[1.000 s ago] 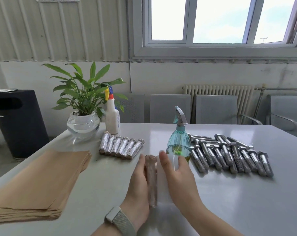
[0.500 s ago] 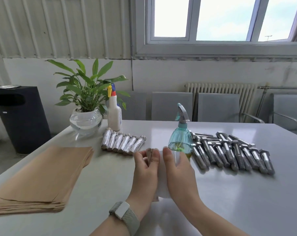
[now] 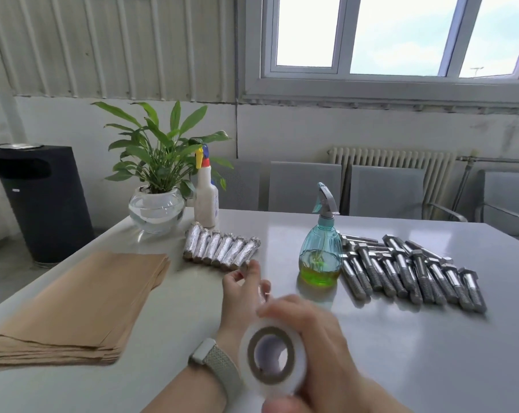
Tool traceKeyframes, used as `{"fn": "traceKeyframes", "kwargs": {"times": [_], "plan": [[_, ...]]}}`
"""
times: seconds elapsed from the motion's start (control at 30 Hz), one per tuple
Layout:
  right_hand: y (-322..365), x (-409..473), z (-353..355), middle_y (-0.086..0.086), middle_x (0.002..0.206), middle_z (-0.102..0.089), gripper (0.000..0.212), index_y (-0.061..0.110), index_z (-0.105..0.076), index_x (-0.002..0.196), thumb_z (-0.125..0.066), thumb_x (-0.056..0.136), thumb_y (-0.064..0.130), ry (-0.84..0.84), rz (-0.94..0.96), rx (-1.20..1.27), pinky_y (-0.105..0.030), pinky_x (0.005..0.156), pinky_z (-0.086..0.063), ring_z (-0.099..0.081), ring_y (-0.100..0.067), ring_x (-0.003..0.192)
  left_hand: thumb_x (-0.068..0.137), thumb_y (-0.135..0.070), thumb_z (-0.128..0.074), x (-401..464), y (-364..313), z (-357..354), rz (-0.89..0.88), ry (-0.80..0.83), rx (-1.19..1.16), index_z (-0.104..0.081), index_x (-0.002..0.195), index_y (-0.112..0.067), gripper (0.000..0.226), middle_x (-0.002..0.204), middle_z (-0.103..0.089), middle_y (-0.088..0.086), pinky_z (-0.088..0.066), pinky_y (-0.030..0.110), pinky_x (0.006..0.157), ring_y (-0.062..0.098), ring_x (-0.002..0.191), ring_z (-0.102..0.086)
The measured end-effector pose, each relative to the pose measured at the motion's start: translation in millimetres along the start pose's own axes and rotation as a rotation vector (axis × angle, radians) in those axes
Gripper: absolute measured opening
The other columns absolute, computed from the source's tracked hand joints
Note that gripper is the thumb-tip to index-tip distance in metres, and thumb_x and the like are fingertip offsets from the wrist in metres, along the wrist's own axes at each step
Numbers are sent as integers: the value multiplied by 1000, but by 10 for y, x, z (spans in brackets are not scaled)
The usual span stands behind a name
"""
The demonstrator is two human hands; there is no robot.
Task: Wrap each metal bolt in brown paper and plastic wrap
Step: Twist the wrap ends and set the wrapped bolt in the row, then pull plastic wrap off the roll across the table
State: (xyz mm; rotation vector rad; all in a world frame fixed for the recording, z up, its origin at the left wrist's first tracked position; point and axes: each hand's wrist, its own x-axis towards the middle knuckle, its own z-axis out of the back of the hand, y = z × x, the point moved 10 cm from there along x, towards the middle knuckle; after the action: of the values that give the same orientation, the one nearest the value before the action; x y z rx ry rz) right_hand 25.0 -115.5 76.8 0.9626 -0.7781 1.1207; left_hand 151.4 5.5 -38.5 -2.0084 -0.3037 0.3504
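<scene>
since the earlier frame the right hand (image 3: 308, 332) has lifted the roll (image 3: 273, 356) of clear wrap off the bolt and toward the camera, fingers curled round its rim; its cardboard core shows as a brown ring. left hand (image 3: 243, 290) pinches a wrapped bolt (image 3: 262, 290), mostly hidden and blurred. glossy grey surface (image 3: 401, 353): crinkled wrapped bolts (image 3: 221, 248) in a row toward the far edge, bare steel hex bolts (image 3: 410, 272) toward the right edge, a flat paper stack (image 3: 82, 299) at the left edge, a teal sprayer (image 3: 320, 254) between.
</scene>
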Motion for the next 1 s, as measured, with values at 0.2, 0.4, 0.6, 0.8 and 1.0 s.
{"fn": "traceKeyframes", "kwargs": {"times": [0.2,0.4,0.6,0.8,1.0], "plan": [[-638,-133,225,13,91,-67,32,38,-59,106,-52,80,56,-299,-492,245,-25,66,-51,-64,-10,79,98,-41,-52,138,-181,295,73,6,158,-42,75,-19,33,45,-39,-8,-27,9,39,8,30,-29],[-1280,-491,203,14,74,-66,47,41,-62,89,-44,65,78,-394,-925,324,-15,48,-47,-62,1,62,100,-24,-34,748,-898,261,-101,-92,942,-50,105,-6,24,83,-59,12,-46,27,45,25,53,-60],[-1381,-511,123,18,85,-68,53,46,-60,94,-41,62,84,-264,-907,216,-21,54,-49,-65,-2,72,101,-25,-36,1293,-1218,-68,-437,-111,1795,-50,118,-19,23,112,-65,12,-43,35,74,33,101,-61],[-1491,-518,110,21,88,-69,62,35,-65,92,-41,60,82,-281,-908,216,-22,65,-46,-64,1,79,99,-24,-38,1590,-942,-7,-465,-285,2124,-43,136,-27,37,120,-54,10,-49,34,77,27,108,-58],[-1730,-740,69,6,82,-71,61,34,-66,91,-42,60,82,-362,-1105,380,-28,65,-54,-68,-12,80,98,-43,-40,1580,-922,60,-574,-366,2051,-49,131,-28,37,124,-47,14,-39,36,93,30,113,-49]]}}
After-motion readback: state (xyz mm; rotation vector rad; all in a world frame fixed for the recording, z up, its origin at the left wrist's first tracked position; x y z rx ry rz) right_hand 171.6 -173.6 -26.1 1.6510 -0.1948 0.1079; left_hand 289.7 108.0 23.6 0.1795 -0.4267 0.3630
